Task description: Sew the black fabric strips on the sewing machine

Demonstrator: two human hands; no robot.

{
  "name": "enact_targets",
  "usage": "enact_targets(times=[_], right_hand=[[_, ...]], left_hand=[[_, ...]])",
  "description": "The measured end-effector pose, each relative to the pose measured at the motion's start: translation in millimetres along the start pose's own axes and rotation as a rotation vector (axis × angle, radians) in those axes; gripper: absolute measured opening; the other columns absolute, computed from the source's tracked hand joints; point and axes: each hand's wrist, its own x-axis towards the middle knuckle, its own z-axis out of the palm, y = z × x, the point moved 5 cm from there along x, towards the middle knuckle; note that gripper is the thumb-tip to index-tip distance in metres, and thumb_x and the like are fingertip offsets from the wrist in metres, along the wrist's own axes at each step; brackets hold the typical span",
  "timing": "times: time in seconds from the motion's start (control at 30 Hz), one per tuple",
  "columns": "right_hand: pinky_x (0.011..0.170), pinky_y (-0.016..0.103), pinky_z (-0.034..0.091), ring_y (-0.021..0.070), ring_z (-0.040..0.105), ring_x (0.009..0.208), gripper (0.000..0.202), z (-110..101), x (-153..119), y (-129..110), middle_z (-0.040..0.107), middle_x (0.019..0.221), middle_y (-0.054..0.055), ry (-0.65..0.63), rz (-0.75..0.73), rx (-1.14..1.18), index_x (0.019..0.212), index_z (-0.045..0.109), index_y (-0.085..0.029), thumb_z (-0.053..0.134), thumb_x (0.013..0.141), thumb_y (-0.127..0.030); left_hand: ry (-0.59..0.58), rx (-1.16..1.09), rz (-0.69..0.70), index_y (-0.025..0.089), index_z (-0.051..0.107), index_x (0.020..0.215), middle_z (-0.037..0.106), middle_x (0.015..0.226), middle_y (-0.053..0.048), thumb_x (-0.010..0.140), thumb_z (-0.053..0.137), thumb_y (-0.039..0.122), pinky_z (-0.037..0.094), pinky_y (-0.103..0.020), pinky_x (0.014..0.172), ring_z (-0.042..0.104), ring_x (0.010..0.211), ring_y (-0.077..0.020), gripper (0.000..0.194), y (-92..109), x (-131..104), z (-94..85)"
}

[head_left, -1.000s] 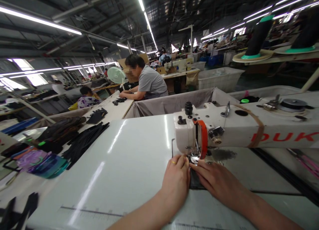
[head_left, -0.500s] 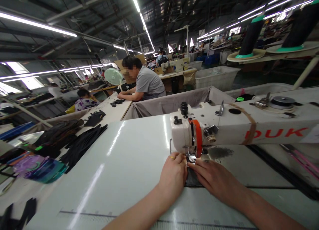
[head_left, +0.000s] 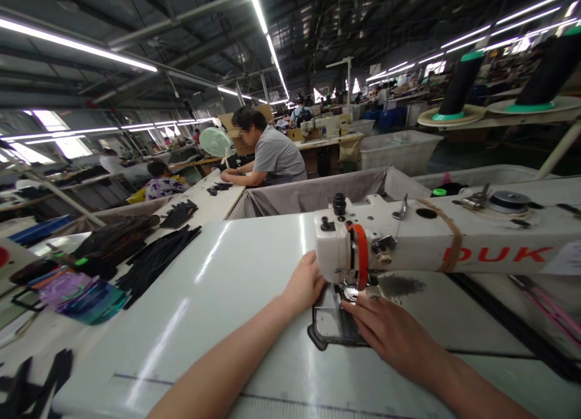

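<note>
A white sewing machine (head_left: pixel 490 249) with an orange-red guard (head_left: pixel 361 255) stands in front of me. My left hand (head_left: pixel 303 284) is at the left side of its head, fingers curled and the tips partly hidden; what they hold, if anything, does not show. My right hand (head_left: pixel 388 328) rests over the machine bed, its fingers stretched out and close together, tips beside the metal presser foot (head_left: pixel 350 294). Any small dark piece under those fingertips cannot be made out. Between the hands, the dark-edged bed plate (head_left: pixel 333 325) is partly exposed.
Black strips (head_left: pixel 158 258) lie in a pile to the left, near a purple-and-teal jug (head_left: pixel 86 298). A co-worker in a grey shirt (head_left: pixel 279 155) leans over another table. Black thread cones (head_left: pixel 460 86) stand at upper right; pink-handled scissors (head_left: pixel 547 307) lie right.
My left hand has moved away from the right hand, left and farther back beside the machine head, uncovering the bed plate. My right hand stays near the presser foot. The view has shifted slightly.
</note>
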Motion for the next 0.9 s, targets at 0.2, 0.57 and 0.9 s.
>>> enact_targets(times=[0.2,0.57,0.9], right_hand=[[0.079,0.037,0.055,0.0220,0.066,0.085,0.032,-3.0,-2.5,-1.1,0.070,0.099,0.011,-0.004,-0.020,0.014,0.114,0.065,-0.014,0.039,0.096,-0.012],[0.097,0.035,0.050,0.0222,0.060,0.114,0.030,-6.6,-3.5,-1.3,0.064,0.122,0.009,-0.126,0.011,0.379,0.122,0.064,-0.023,0.059,0.093,-0.031],[0.098,0.029,0.049,0.0211,0.061,0.115,0.031,-8.3,-10.6,0.0,0.064,0.127,0.009,-0.184,-0.036,0.403,0.119,0.066,-0.021,0.063,0.090,-0.033]], left_hand=[[-0.113,0.145,-0.018,0.017,0.069,0.086,0.070,0.099,-0.007,0.091,0.053,0.013,0.049,-0.036,0.094,0.063,0.098,-0.0217,0.017,-23.7,11.2,-12.1],[-0.033,-0.037,-0.170,0.018,0.067,0.103,0.066,0.108,-0.010,0.091,0.057,0.018,0.051,-0.041,0.090,0.060,0.102,-0.0254,0.016,40.9,-62.1,1.6],[-0.034,-0.262,-0.081,0.016,0.066,0.114,0.061,0.131,-0.011,0.087,0.062,0.013,0.040,-0.042,0.111,0.050,0.127,-0.0258,0.028,39.8,-63.6,0.9]])
